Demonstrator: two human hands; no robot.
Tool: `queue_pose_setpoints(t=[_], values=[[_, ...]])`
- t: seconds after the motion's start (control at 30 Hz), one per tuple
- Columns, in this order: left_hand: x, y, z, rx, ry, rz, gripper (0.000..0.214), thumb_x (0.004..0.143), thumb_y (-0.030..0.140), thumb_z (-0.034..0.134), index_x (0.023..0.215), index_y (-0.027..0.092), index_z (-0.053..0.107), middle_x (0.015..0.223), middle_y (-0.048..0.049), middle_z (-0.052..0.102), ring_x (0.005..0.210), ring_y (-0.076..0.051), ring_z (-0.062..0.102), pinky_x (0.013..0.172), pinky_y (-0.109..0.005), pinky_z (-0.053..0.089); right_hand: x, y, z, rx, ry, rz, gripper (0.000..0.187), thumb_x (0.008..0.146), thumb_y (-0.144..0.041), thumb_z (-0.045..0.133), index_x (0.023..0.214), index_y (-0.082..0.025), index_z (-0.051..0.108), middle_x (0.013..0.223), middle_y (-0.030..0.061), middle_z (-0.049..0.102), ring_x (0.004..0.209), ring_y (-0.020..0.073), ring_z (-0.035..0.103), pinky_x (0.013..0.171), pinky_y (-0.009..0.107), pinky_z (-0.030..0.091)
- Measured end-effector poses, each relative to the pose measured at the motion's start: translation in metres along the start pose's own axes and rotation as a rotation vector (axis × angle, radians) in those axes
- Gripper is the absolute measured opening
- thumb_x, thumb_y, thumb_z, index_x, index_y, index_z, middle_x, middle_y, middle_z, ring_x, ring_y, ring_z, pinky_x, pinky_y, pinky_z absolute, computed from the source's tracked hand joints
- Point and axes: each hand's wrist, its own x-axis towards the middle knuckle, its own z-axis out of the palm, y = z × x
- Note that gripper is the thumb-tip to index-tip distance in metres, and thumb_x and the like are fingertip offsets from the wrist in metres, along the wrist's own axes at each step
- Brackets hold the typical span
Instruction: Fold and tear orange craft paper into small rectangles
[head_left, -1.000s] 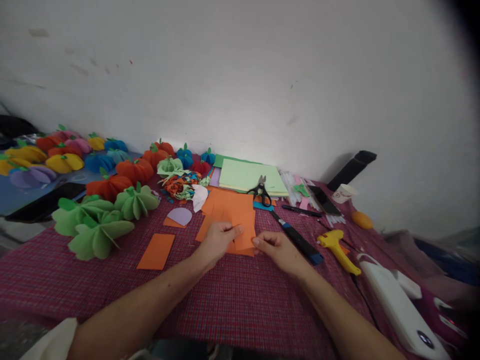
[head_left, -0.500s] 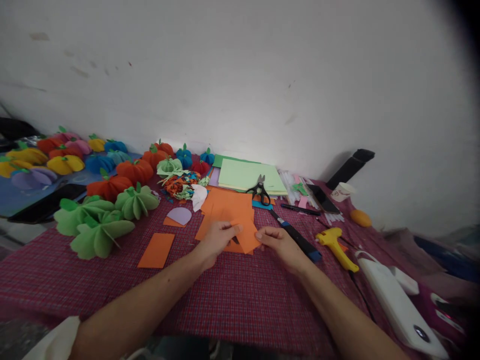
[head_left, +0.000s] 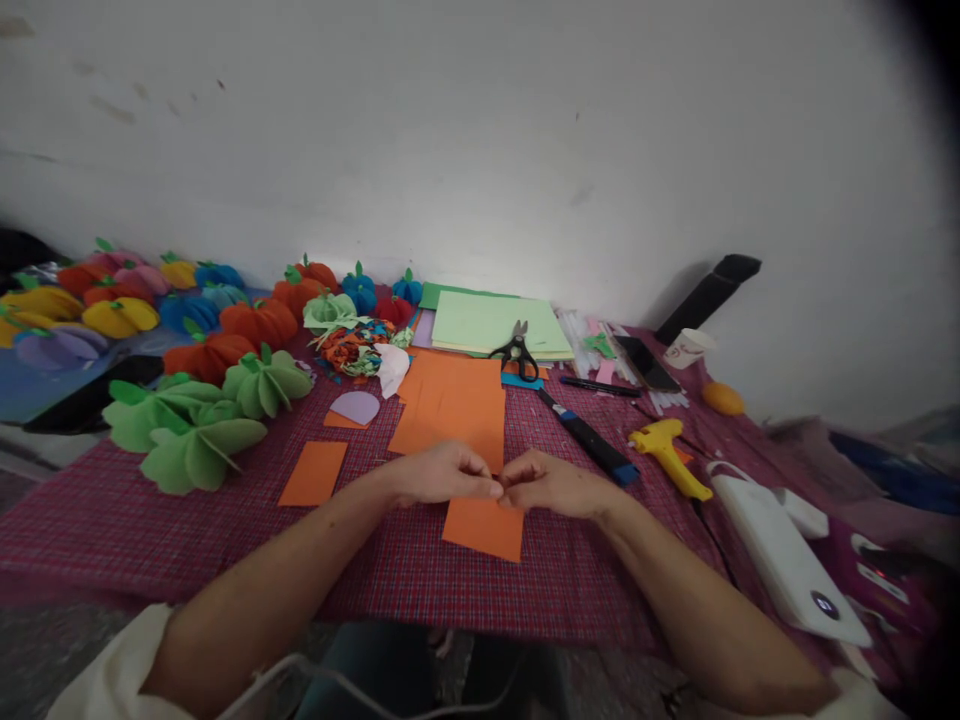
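My left hand and my right hand meet over the checked red tablecloth, fingers pinched together on the top edge of a small orange paper piece. That piece lies flat just below my fingertips. Behind my hands sits a pile of larger orange paper sheets. Another orange rectangle lies apart to the left.
Paper pumpkins, green, orange, yellow and blue, crowd the left. Black scissors rest on green paper sheets. A blue-handled cutter, yellow glue gun, white power bank, phone and paper cup lie right.
Both hands have pulled one small orange piece off the pile and drawn it toward me, setting it flat near the table edge. The camera has tipped lower.
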Motion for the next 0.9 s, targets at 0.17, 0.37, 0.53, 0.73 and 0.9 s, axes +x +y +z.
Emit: queue_pose_setpoints(t=[0.17, 0.37, 0.53, 0.73, 0.9], values=[[-0.001, 0.000, 0.000, -0.003, -0.031, 0.055, 0.032, 0.070, 0.042, 0.050, 0.067, 0.013, 0.061, 0.052, 0.0037, 0.036, 0.049, -0.007, 0.026, 0.047, -0.020, 0.020, 0.000, 0.001, -0.001, 0.038, -0.010, -0.005, 0.016, 0.068, -0.021, 0.051, 0.053, -0.014, 0.050, 0.047, -0.0064, 0.037, 0.046, 0.0059, 0.032, 0.046, 0.020, 0.024], [-0.004, 0.006, -0.003, -0.062, 0.016, 0.060, 0.036, 0.068, 0.045, 0.052, 0.053, 0.013, 0.052, 0.049, 0.0045, 0.027, 0.047, -0.007, 0.019, 0.044, -0.021, 0.015, 0.001, 0.002, -0.001, 0.152, 0.051, 0.047, 0.016, 0.065, -0.027, 0.058, 0.057, -0.014, 0.057, 0.049, -0.0052, 0.046, 0.047, 0.0070, 0.042, 0.051, 0.021, 0.034], [-0.007, 0.007, -0.009, -0.076, 0.052, 0.042, 0.037, 0.067, 0.045, 0.052, 0.050, 0.013, 0.047, 0.050, 0.0044, 0.027, 0.048, -0.007, 0.020, 0.044, -0.021, 0.015, -0.003, 0.004, -0.012, 0.166, 0.044, 0.103, 0.019, 0.067, -0.030, 0.059, 0.062, -0.012, 0.060, 0.055, -0.0011, 0.056, 0.051, 0.0085, 0.049, 0.053, 0.022, 0.037], [-0.010, 0.005, -0.018, -0.090, 0.165, 0.033, 0.037, 0.067, 0.043, 0.054, 0.047, 0.014, 0.041, 0.051, 0.0046, 0.023, 0.048, -0.007, 0.017, 0.045, -0.022, 0.012, -0.009, 0.001, -0.026, 0.127, 0.209, 0.021, 0.023, 0.071, -0.033, 0.055, 0.067, -0.012, 0.062, 0.064, 0.0024, 0.060, 0.055, 0.0092, 0.051, 0.055, 0.022, 0.038], [-0.005, 0.003, -0.009, -0.088, 0.177, 0.018, 0.037, 0.064, 0.047, 0.055, 0.049, 0.014, 0.048, 0.048, 0.0051, 0.026, 0.047, -0.007, 0.019, 0.045, -0.022, 0.013, 0.003, 0.003, -0.007, 0.008, 0.262, -0.030, 0.026, 0.071, -0.039, 0.054, 0.066, -0.013, 0.060, 0.054, -0.0034, 0.048, 0.051, 0.0072, 0.040, 0.052, 0.021, 0.033]])
